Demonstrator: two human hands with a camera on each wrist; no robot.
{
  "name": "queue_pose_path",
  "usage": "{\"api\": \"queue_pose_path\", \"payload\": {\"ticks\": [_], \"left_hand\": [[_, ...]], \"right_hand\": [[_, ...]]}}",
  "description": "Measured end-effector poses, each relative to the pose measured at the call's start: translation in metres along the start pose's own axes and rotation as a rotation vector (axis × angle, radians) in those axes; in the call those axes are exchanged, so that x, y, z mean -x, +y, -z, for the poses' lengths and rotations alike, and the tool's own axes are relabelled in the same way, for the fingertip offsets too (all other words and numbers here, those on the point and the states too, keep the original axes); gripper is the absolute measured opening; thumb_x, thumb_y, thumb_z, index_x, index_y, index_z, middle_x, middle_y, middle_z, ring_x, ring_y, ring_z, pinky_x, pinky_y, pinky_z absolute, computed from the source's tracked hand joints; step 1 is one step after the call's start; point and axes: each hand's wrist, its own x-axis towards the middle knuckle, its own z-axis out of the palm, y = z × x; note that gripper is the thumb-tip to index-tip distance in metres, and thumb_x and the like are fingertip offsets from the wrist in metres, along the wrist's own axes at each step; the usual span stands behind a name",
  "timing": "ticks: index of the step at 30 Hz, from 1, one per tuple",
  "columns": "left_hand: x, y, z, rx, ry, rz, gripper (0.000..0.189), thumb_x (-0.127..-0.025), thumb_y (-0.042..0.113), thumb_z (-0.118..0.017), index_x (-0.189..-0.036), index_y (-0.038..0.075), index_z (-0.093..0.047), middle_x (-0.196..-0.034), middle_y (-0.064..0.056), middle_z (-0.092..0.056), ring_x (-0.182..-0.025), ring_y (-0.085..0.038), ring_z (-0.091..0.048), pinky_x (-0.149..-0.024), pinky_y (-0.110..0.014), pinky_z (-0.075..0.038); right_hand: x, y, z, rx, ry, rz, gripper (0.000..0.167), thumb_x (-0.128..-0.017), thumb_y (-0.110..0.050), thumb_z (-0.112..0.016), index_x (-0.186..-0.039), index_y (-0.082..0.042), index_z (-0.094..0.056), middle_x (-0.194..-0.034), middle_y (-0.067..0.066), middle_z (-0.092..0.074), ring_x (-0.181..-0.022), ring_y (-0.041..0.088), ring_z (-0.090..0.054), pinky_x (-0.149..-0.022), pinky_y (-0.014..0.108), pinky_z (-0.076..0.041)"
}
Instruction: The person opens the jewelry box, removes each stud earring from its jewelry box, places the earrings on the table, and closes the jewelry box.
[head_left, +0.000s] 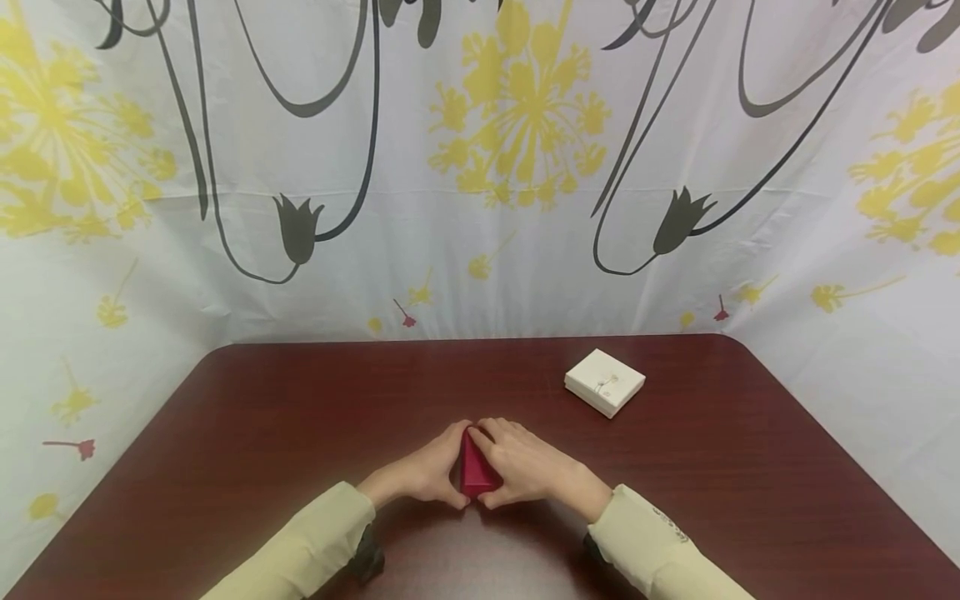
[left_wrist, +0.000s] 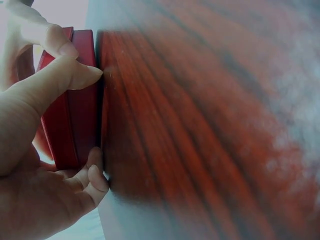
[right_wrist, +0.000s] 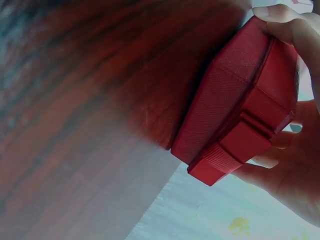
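Observation:
A small dark red box point(head_left: 478, 468) sits on the table between my two hands, close to the middle of the front part. My left hand point(head_left: 431, 473) holds it from the left, thumb at the near side and fingers toward the far end. From the other side my right hand point(head_left: 528, 465) grips it, with its thumb close to the left one. In the right wrist view the box point(right_wrist: 230, 90) shows a slanted outline, a seam along its side and a flat red bow point(right_wrist: 245, 141). The left wrist view shows the box's side point(left_wrist: 82, 115) low over the wood.
A white box point(head_left: 604, 382) with a small printed design on its lid lies at the back right of the dark wooden table point(head_left: 337, 383). Behind and beside the table hangs a white curtain point(head_left: 450, 267) with grey and yellow flower prints.

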Motion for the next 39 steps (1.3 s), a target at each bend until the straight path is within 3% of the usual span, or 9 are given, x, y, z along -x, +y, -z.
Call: {"api": "queue_pose_path", "payload": {"ticks": [15, 39], "left_hand": [[0.0014, 0.0013, 0.0018, 0.013, -0.006, -0.003, 0.092, -0.055, 0.008, -0.079, -0.126, -0.007, -0.024, -0.121, -0.017, -0.038, -0.112, -0.025, -0.042, -0.096, -0.037, -0.036], [0.0009, 0.0021, 0.0039, -0.012, -0.003, -0.020, 0.092, -0.055, 0.011, -0.081, -0.126, -0.008, -0.025, -0.119, -0.017, -0.040, -0.110, -0.024, -0.043, -0.096, -0.037, -0.036]], "right_hand": [[-0.0012, 0.0017, 0.0011, -0.038, -0.026, -0.027, 0.084, -0.064, -0.051, -0.068, -0.125, 0.002, -0.046, -0.116, 0.012, -0.048, -0.102, 0.022, -0.048, -0.088, 0.036, -0.043], [0.0014, 0.0032, -0.0016, -0.024, 0.035, -0.005, 0.082, -0.063, -0.049, -0.071, -0.122, 0.003, -0.048, -0.113, 0.012, -0.048, -0.098, 0.021, -0.047, -0.083, 0.035, -0.044]]}}
